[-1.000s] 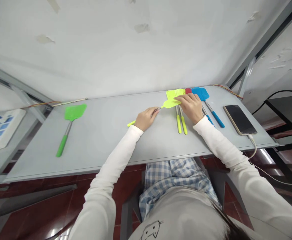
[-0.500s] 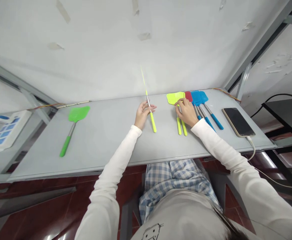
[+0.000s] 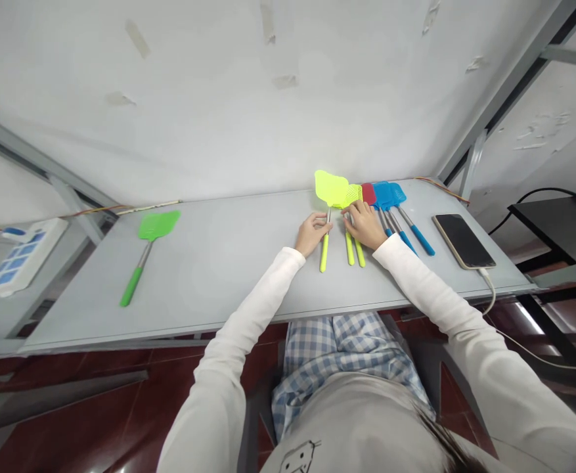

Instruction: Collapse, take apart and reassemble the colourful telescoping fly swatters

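My left hand is closed around the thin metal shaft of a yellow fly swatter, its head tilted up toward the wall and its handle pointing toward me. Just right of it lie two more yellow fly swatters, side by side, their heads partly covered. My right hand is over their shafts, fingers bent and closed on them just below the heads. Beside that hand show a red fly swatter head and several blue fly swatters in an overlapping row. The red one's handle is hidden.
A green fly swatter lies alone on the left of the grey table. Toward the right edge is a phone with a white cable plugged in. A white wall stands behind; a white box with blue compartments is far left.
My left hand has moved right with the yellow fly swatter, and its head has turned from edge-on to face me, now beside the other yellow ones. My right hand stays at the yellow pair.
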